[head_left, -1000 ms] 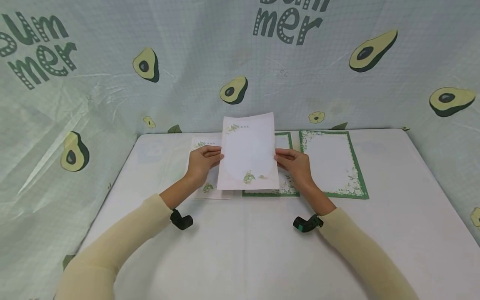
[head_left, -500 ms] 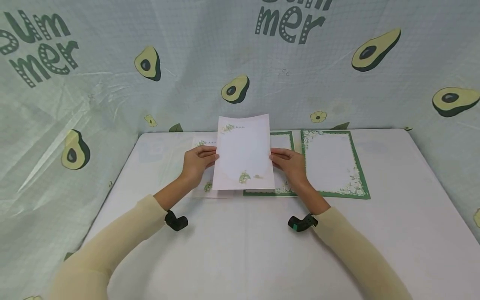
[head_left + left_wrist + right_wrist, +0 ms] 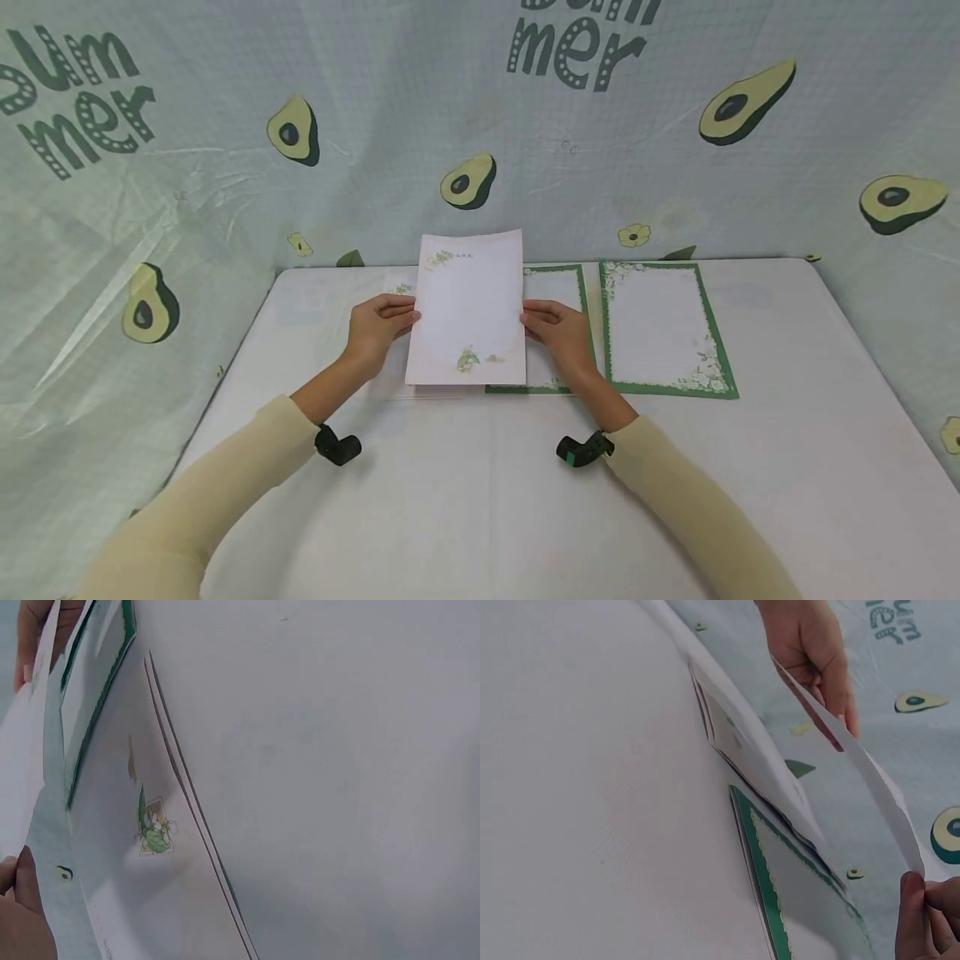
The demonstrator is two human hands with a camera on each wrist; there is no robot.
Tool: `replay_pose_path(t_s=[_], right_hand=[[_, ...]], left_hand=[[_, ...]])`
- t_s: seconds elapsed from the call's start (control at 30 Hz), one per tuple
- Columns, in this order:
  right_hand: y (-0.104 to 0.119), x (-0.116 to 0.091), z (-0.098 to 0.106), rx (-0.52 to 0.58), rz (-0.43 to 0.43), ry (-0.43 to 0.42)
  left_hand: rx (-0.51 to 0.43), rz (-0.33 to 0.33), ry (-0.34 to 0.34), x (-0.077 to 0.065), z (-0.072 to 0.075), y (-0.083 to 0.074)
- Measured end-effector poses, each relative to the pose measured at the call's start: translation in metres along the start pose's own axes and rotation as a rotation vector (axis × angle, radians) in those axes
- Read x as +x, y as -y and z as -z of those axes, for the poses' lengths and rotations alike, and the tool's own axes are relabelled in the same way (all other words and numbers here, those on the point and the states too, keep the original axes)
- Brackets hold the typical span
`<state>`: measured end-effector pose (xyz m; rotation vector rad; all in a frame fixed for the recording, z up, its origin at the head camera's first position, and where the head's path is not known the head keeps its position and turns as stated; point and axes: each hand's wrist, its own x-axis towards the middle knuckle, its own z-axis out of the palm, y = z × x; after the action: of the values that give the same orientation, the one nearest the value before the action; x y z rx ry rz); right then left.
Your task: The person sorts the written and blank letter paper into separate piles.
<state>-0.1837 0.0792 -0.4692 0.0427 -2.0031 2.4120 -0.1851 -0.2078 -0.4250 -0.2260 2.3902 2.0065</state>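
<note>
Between both hands a sheet of pale pink paper [image 3: 471, 312] with small green flower prints is held above the table. The left hand [image 3: 375, 332] pinches its left edge, the right hand [image 3: 558, 332] its right edge. In the right wrist view the raised sheet [image 3: 877, 787] looks thin and slightly bowed, apart from the papers below. Under it lies a stack of like flower-print paper [image 3: 161, 885], mostly hidden in the head view. Beside that stack is a green-bordered sheet [image 3: 558, 287], partly covered by the held sheet and the right hand.
Another green-bordered sheet [image 3: 663, 329] lies flat at the right. The white table [image 3: 480, 492] ends at the back against a curtain [image 3: 375, 125] printed with avocados. Each wrist wears a small black camera [image 3: 337, 446].
Both hands have carried the pink sheet to the left, from over the green-bordered paper to over the flower-print stack. The papers on the table have not moved.
</note>
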Motion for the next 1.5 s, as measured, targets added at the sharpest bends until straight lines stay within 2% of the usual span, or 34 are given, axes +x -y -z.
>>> replay_pose_path(t_s=[0.23,0.5,0.83,1.1,1.5], right_hand=[[-0.003,0.0,-0.011,0.024,-0.016,-0.027],[-0.002,0.0,-0.02,0.045,-0.014,-0.021],[-0.007,0.004,-0.032,0.045,-0.023,-0.025],[-0.004,0.007,-0.038,0.056,-0.034,-0.034],[-0.008,0.007,-0.043,0.054,-0.026,-0.036]], left_hand=[[0.004,0.03,-0.009,0.001,0.007,-0.004],[-0.021,0.059,-0.007,0.008,0.016,0.0],[-0.027,0.089,-0.005,0.007,0.028,0.002],[0.001,0.104,-0.022,0.008,0.031,-0.001],[-0.025,0.103,-0.017,0.009,0.036,0.003]])
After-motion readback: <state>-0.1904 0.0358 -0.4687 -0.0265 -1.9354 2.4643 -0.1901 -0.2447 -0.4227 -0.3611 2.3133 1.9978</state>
